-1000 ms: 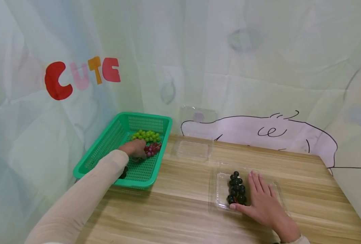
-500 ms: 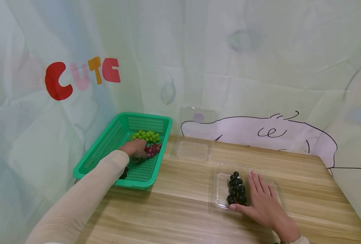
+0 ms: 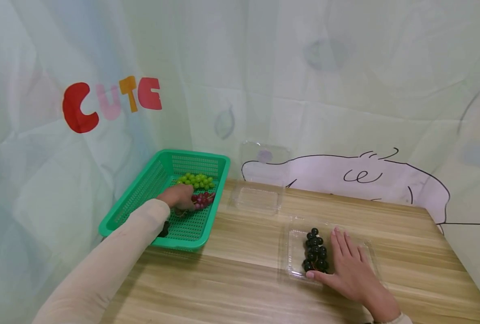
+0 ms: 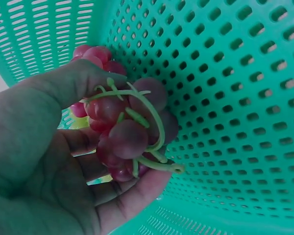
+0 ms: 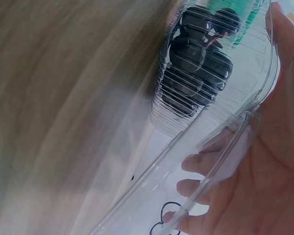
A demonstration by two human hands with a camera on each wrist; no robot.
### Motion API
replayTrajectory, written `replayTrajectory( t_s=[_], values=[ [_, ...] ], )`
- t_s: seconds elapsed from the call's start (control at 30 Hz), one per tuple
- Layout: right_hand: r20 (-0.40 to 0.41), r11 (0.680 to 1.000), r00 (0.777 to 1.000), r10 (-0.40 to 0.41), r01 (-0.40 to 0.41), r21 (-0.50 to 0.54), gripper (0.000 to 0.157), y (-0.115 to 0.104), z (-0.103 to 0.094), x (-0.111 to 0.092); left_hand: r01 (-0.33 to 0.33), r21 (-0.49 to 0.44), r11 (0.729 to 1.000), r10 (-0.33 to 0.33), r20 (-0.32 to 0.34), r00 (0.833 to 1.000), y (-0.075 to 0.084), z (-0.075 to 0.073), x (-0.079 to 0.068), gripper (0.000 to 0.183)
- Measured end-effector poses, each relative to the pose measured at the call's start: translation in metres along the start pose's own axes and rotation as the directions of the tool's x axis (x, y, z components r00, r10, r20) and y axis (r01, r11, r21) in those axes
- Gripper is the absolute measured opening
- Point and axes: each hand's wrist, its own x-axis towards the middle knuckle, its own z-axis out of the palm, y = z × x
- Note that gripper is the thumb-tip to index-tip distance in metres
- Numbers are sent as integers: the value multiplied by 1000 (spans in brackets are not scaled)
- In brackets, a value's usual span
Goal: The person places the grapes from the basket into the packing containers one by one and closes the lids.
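Observation:
My left hand (image 3: 178, 197) reaches into the green plastic basket (image 3: 201, 157). Its thumb and fingers curl round a bunch of red grapes (image 4: 122, 132), stem side toward the left wrist camera. Green grapes (image 3: 196, 181) lie just beyond that hand in the basket. Over on the right, black grapes (image 3: 315, 252) sit in a clear plastic clamshell box (image 3: 296, 245). My right hand (image 3: 351, 270) rests on this box with straight, spread fingers, its thumb at the near edge beside the grapes. The right wrist view shows the clear lid (image 5: 186, 166) across its fingers.
Another clear clamshell box (image 3: 258, 198) stands at the back of the wooden table (image 3: 240, 288), its lid raised against the printed curtain (image 3: 345, 99). Something dark (image 3: 165, 229) shows in the basket beside my left sleeve. The basket stands by the left curtain.

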Motion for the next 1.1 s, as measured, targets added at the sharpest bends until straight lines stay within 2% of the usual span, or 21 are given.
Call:
replayTrajectory(
  t_s=[0.27,0.53,0.8,1.1],
  values=[
    [12,1000,1000,-1,1,7,125,-1,-1,-1,-6,-73,997,7,13,1000,-4,-5,-6,38],
    [1,1000,1000,-6,6,2,126,-1,-1,-1,-50,-78,996,50,6,999,0,-12,-14,44],
    [-2,1000,1000,-6,6,6,126,-1,-1,-1,-82,-179,980,77,-38,996,2,-18,-19,42],
    [-1,1000,1000,-6,6,-2,126,-1,-1,-1,-82,-181,980,73,-55,996,2,-24,-16,29]
  ],
)
